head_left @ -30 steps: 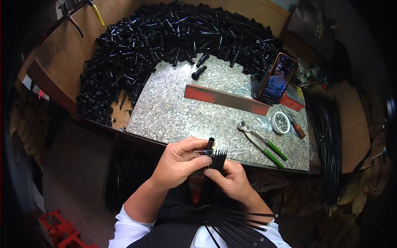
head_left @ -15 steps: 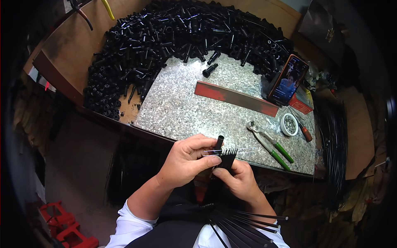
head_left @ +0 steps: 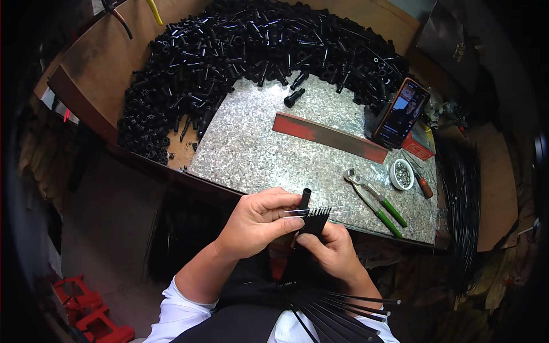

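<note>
Just past the table's front edge, my left hand pinches a short black plastic tube, which stands roughly upright between thumb and fingers. Thin bright wire runs crosswise beside the tube and along a row of narrow rib tips. My right hand is closed around the flat bundle of black ribs, its thumb pressed on the near face. The tips touch or nearly touch the tube's lower part; my left fingers hide the exact join. Below, long black rods fan out over my lap.
A large heap of black plastic fittings curves around the back and left. On the speckled tabletop lie a red-brown bar, green-handled pincers, a white cup of small metal bits, and a screwdriver. A phone leans at right.
Both hands keep nearly the same grip and place. The wire beside the tube has shifted slightly. The whole view has moved a little, and the phone's picture differs.
</note>
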`<state>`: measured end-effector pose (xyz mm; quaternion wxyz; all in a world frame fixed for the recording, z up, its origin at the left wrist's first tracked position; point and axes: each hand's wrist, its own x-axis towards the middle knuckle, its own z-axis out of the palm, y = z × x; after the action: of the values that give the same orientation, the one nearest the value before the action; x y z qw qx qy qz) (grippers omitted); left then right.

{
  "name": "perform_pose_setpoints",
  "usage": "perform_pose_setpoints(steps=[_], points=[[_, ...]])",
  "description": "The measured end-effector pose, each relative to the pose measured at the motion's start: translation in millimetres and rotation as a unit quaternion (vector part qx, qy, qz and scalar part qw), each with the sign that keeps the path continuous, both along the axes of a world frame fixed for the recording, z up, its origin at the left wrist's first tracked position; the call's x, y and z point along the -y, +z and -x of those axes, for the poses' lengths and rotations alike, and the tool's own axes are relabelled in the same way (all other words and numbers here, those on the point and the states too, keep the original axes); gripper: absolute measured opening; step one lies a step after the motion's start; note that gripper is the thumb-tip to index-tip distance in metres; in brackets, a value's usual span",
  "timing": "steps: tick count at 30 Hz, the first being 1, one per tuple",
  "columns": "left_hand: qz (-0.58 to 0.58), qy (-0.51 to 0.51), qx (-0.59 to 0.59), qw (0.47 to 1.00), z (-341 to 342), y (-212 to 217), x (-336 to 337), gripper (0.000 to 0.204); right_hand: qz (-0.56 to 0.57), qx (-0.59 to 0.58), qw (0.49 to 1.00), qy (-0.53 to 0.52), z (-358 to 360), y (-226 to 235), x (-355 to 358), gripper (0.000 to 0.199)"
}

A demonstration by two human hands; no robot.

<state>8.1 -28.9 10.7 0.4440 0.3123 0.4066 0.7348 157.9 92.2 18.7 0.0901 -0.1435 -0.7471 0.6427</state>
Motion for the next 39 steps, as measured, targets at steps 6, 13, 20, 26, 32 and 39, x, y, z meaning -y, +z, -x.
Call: perform_pose_setpoints(steps=[6, 13, 20, 26, 32, 39], points=[[-0.001, -0.012, 0.045, 0.999, -1.1, -0.5, -0.4, 0.033, -0.011, -0.021, 1.0, 0.003, 1.7, -1.2, 0.6, 0.013], [0.013, 0.032, 0.001, 0.999, -6.8, 6.8, -1.8, 0.03, -0.017, -0.013, 1.0, -0.009, 2.8, 4.3, 2.1, 0.013], [0.017, 0.069, 0.002, 0.997, -11.4, 9.3, -0.9, 0.029, -0.09, -0.023, 0.996, 0.013, 3.1, 1.9, 1.6, 0.014], [0.045, 0.046, -0.01, 0.998, -8.9, 11.2, 3.8, 0.029, -0.097, -0.025, 0.995, 0.02, 2.8, 6.5, 2.9, 0.015], [0.028, 0.024, 0.017, 0.999, -6.1, 7.4, 2.6, 0.03, -0.081, -0.052, 0.995, 0.02, 4.9, 2.1, 2.8, 0.019], [0.003, -0.002, 0.055, 0.998, -4.8, 5.0, 3.0, 0.029, -0.033, -0.052, 0.998, 0.012, 3.6, -1.0, 3.6, 0.016]])
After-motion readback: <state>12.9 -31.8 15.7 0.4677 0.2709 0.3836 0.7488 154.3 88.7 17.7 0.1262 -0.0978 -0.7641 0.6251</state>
